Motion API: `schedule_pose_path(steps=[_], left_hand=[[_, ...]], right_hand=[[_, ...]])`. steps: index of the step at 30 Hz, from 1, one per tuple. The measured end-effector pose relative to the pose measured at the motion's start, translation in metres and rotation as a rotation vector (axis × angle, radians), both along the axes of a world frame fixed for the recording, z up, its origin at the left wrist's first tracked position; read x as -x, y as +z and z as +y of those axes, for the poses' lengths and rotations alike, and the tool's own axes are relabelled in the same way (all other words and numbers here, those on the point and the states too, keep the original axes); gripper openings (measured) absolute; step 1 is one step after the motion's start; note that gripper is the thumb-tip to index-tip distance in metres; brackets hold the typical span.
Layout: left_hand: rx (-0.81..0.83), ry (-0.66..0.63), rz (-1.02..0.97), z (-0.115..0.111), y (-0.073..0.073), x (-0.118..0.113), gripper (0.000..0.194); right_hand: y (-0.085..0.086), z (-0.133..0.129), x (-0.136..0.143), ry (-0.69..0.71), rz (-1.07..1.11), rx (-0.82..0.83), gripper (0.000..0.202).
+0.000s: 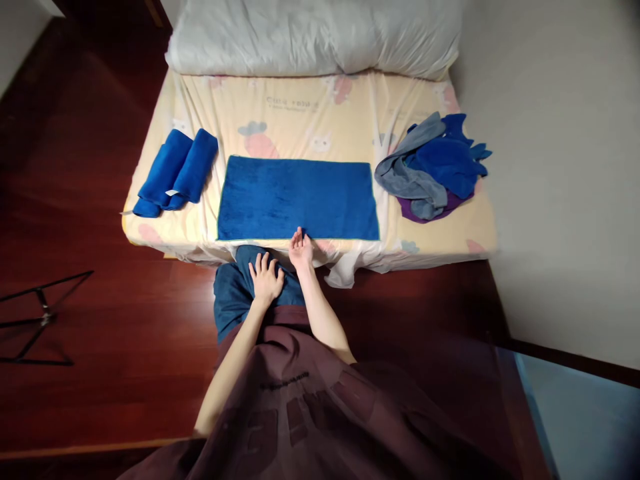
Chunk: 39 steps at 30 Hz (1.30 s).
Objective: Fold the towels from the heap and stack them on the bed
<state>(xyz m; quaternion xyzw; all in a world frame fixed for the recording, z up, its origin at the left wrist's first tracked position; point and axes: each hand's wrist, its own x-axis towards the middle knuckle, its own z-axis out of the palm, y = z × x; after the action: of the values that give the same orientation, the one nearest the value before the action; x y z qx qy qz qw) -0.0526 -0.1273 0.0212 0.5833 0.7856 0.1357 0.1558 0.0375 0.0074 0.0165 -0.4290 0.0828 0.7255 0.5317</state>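
Head view, single item list. Blue towel (298,199): spread flat as a rectangle on the near part of the bed (310,117), long side parallel to the bed's front edge, a thin pale trim along its border. Right hand (301,248): at the middle of the towel's near edge, fingers extended and touching or just overlapping that edge; it appears open rather than pinching, though the fingertips are too small to tell for certain. Left hand (265,278): open, fingers spread, resting palm-down on the person's blue-clad knee (235,293) just below the bed's front, apart from the towel. Two rolled blue towels (176,172): lying side by side and touching on the bed's left part, well apart from the flat towel. Loose heap of cloths (431,168): blue, grey and purple pieces piled on the bed's right part, just beside the flat towel's far right corner. White pillow (315,33): across the far end of the bed. Dark wooden floor (100,280): around the bed; a black metal stand (37,320) at left.
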Motion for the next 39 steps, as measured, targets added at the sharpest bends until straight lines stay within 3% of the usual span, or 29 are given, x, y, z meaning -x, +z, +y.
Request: schedule_pose_path(steps=[9, 13, 16, 20, 24, 28, 33, 39], left_hand=[[0.023, -0.031, 0.050, -0.001, 0.007, 0.002, 0.041], [0.096, -0.105, 0.124, 0.028, 0.016, 0.026, 0.034], [0.211, -0.217, 0.069, 0.084, 0.030, 0.058, 0.035], [0.171, -0.330, 0.089, 0.196, 0.056, 0.088, 0.038], [0.165, -0.408, 0.194, 0.314, 0.077, 0.083, 0.041], [0.202, -0.444, 0.265, 0.406, 0.076, 0.061, 0.046], [0.258, -0.492, 0.295, 0.472, 0.050, 0.038, 0.055], [0.296, -0.413, 0.205, 0.511, 0.028, 0.030, 0.049]], right_hand=[[-0.002, 0.001, 0.000, 0.058, -0.046, 0.020, 0.025], [-0.009, 0.002, -0.001, 0.057, -0.015, 0.039, 0.024], [-0.014, 0.004, -0.003, 0.056, 0.025, 0.057, 0.021], [-0.016, 0.010, -0.005, 0.055, 0.087, 0.144, 0.018], [-0.015, 0.011, -0.006, 0.043, 0.119, 0.222, 0.015], [-0.015, 0.010, -0.007, 0.020, 0.151, 0.240, 0.015], [-0.016, 0.015, -0.009, 0.046, 0.143, 0.310, 0.014], [-0.019, 0.019, -0.008, 0.058, 0.101, 0.394, 0.018]])
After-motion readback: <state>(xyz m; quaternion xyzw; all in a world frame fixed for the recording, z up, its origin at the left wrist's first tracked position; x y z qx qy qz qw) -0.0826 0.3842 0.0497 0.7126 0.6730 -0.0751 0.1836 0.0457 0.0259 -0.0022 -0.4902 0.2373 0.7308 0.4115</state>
